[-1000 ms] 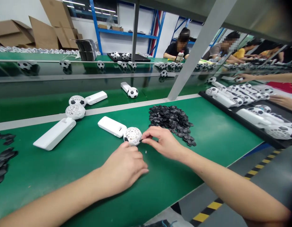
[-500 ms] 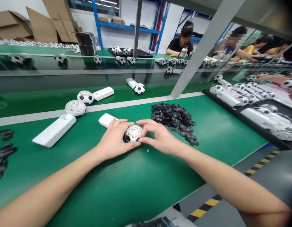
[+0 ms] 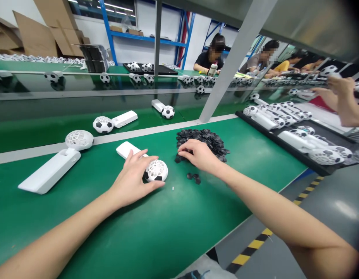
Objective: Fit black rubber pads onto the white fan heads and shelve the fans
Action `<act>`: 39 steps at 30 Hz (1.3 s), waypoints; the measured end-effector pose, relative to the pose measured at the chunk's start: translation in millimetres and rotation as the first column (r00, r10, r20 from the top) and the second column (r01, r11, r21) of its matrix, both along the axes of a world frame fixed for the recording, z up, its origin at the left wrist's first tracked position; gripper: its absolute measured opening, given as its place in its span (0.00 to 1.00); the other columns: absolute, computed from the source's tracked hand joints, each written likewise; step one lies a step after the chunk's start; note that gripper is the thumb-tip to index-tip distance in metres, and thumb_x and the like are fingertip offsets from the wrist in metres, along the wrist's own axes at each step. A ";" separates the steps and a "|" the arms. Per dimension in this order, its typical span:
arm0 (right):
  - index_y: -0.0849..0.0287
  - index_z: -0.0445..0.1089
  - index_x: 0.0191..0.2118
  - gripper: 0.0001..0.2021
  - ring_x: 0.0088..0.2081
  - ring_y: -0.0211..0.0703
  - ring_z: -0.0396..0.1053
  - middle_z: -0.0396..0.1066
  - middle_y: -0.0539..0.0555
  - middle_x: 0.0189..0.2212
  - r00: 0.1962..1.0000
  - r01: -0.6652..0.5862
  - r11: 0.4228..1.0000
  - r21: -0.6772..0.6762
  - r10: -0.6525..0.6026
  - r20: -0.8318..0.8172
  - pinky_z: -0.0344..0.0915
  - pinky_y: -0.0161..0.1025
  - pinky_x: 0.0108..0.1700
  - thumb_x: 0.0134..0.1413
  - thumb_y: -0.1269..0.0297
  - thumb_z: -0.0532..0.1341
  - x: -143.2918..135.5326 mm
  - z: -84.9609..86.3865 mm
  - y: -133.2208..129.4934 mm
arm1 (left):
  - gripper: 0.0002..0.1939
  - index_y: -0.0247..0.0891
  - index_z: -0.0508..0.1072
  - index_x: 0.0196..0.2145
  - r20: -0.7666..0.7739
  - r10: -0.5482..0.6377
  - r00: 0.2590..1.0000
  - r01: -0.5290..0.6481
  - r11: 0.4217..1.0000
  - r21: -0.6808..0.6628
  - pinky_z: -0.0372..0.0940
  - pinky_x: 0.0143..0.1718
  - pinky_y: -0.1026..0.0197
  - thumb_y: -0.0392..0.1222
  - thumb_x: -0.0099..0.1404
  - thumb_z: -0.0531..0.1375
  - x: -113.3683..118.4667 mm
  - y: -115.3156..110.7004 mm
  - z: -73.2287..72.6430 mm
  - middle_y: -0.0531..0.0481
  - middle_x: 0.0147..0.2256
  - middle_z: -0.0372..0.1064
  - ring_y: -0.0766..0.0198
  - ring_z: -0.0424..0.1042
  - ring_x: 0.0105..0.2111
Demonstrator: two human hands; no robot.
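Note:
My left hand [image 3: 132,179] is curled around a small soccer-ball head [image 3: 157,170], its thumb along the near side and its fingers over the left. The ball has a white openwork top and some black patches low on its side. Its white handle [image 3: 127,150] lies behind my fingers on the green work surface. My right hand [image 3: 198,155] pinches at the left edge of a pile of thin black pieces [image 3: 208,135], a dark piece at its fingertips. Several loose black pieces [image 3: 194,177] lie just below that hand.
A larger white soccer-ball unit [image 3: 50,170] lies at left. More units [image 3: 103,124] rest on the belt behind the grey rail [image 3: 156,128]. A black tray [image 3: 279,141] of units stands at right, beside a co-worker's hand [image 3: 346,97]. A slanted metal post [image 3: 222,73] rises from the rail.
My right hand has left the ball and moved up and right to the black pile. Several pieces now lie apart from it. My left hand stays at the ball, its fingers more spread.

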State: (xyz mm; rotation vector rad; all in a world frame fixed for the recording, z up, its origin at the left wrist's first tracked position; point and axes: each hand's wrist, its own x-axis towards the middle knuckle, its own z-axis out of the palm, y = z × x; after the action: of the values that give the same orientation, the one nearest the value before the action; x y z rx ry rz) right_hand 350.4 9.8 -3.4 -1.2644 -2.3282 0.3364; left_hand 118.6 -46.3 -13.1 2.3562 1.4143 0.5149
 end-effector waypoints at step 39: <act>0.60 0.66 0.28 0.02 0.28 0.35 0.62 0.66 0.48 0.25 0.902 -0.278 0.865 -0.419 0.085 -0.423 0.61 0.33 0.32 0.50 0.70 0.58 -37.9 -1.8 -46.4 | 0.23 0.38 0.58 0.50 0.226 -0.052 0.973 0.081 0.990 -0.119 0.48 0.58 0.49 0.46 0.59 0.56 9.8 -8.6 -3.3 0.42 0.57 0.52 0.55 0.37 0.62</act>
State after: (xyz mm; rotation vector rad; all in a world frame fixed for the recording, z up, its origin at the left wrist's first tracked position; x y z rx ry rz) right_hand 312.5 -36.6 -5.2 -1.0413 -2.0767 1.1737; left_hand 128.4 -54.9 -16.4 2.1612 1.2254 0.6285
